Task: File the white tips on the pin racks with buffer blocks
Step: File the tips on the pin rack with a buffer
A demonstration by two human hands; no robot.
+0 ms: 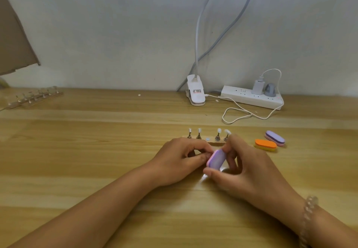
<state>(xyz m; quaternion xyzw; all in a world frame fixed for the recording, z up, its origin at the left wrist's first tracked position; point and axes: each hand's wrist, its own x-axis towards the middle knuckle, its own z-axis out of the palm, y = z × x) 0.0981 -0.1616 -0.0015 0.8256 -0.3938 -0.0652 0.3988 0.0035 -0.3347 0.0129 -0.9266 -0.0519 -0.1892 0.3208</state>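
Thumb and fingers of the right hand (246, 168) pinched a purple buffer block (216, 159); curled fingertips of the left hand (180, 158) met its left edge, any hold of theirs hidden. Just beyond stood the pin rack (208, 141) with white tips (219, 130), and an orange buffer block (265, 144) lay to the right.

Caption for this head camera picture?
Right hand grips a purple oval buffer block, left hand touching it, by white-tipped pin rack.

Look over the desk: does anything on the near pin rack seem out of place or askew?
Yes. Its middle spot is bare, with no pin, and the rightmost white tip tilts while the others stand upright.
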